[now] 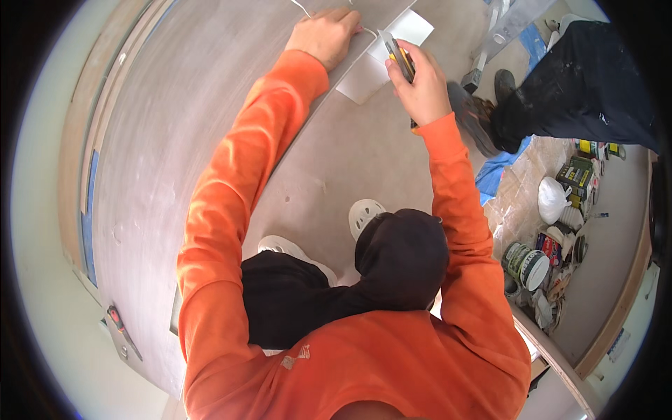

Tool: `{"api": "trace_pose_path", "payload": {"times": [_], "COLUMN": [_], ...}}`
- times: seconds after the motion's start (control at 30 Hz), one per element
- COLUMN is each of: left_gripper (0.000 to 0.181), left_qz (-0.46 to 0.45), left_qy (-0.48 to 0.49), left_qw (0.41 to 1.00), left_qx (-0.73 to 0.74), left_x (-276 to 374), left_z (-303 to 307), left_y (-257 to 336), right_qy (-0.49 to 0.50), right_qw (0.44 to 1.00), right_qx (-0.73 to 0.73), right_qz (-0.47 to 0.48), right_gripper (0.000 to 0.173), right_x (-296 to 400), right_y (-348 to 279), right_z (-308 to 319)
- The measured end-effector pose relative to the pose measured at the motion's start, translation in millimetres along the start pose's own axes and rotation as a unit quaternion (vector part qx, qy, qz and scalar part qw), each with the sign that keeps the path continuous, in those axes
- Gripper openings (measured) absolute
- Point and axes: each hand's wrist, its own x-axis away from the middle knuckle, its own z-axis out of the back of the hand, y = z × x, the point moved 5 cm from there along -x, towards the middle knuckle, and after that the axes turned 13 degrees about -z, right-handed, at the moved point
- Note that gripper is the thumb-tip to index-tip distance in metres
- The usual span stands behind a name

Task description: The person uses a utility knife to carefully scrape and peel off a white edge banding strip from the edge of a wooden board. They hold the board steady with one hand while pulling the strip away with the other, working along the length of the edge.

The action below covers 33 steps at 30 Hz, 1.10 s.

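My left hand (323, 38) rests on a large greyish board (157, 173), near its edge. Its fingers are curled around a thin white cord (369, 32), whose looped end sticks out past the thumb. My right hand (424, 89) grips a snap-off utility knife (400, 59) with black and yellow parts. The blade is out and points up toward the cord, close to the board's edge. Whether blade and cord touch, I cannot tell. Beyond that edge, a white sheet (408, 27) and another white piece (362, 79) show over the floor.
Another person's dark-trousered leg (572, 89) stands at the right, near a metal ladder (493, 44). A red-handled tool (122, 328) lies on the board at lower left. Paint cans (525, 265), a white plastic bag (552, 199) and a blue sheet (496, 173) lie along the right.
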Motion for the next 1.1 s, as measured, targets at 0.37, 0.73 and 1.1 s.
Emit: {"api": "trace_pose_path", "payload": {"times": [0.37,0.73,1.1], "left_gripper": [0.013,0.019,0.016], "left_qz": [-0.054,-0.041,-0.016], "left_qy": [0.005,0.010,0.028], "left_qw": [0.991,0.993,0.994], "left_qx": [-0.126,-0.112,-0.108], "left_x": [1,0,1], "left_z": [5,6,6], "left_y": [12,12,12], "right_qy": [0.021,-0.026,-0.038], "right_qw": [0.998,0.999,0.998], "right_qx": [0.065,0.021,0.039], "right_qz": [0.007,-0.015,0.021], "right_gripper": [0.039,0.039,0.037], "right_x": [2,4,-2], "right_y": [-9,-3,-5], "right_z": [-8,-2,-4]}}
